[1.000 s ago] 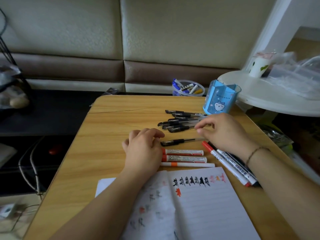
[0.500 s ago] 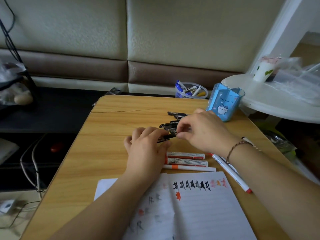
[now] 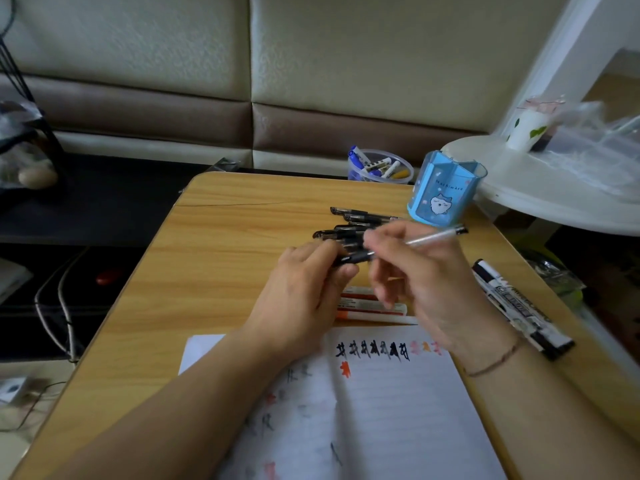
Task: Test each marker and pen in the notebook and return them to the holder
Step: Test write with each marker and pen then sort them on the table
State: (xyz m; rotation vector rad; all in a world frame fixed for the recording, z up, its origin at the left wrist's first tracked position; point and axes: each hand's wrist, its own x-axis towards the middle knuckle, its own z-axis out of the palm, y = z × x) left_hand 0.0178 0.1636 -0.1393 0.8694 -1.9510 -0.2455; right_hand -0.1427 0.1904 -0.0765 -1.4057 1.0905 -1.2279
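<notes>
Both hands meet over the middle of the wooden table. The left hand curls its fingers round the black cap end of a pen, and the right hand pinches the same pen's clear barrel between thumb and forefinger. The barrel slants up and to the right, its dark tip ending just short of the blue holder. Whether the cap is on or already parted from the barrel cannot be told; the fingers cover the joint.

Just beyond the hands lies a loose row of black pens, lengthwise left to right, partly hidden by the knuckles. Under and between the hands, three orange-and-white markers lie side by side, mostly covered. To the right, near the table's edge, two black-and-white markers lie at a slant, one behind the other, beside the right wrist, which wears a thin cord bracelet.

The open notebook lies at the near edge under both forearms, with a row of black scribbles and a few orange and pink ones along the top of its right page.

The holder stands at the far right corner of the table. Behind it, off the table, is a clear tub of markers. A white round table to the right carries a paper cup and clear plastic bags. A padded couch fills the far side.
</notes>
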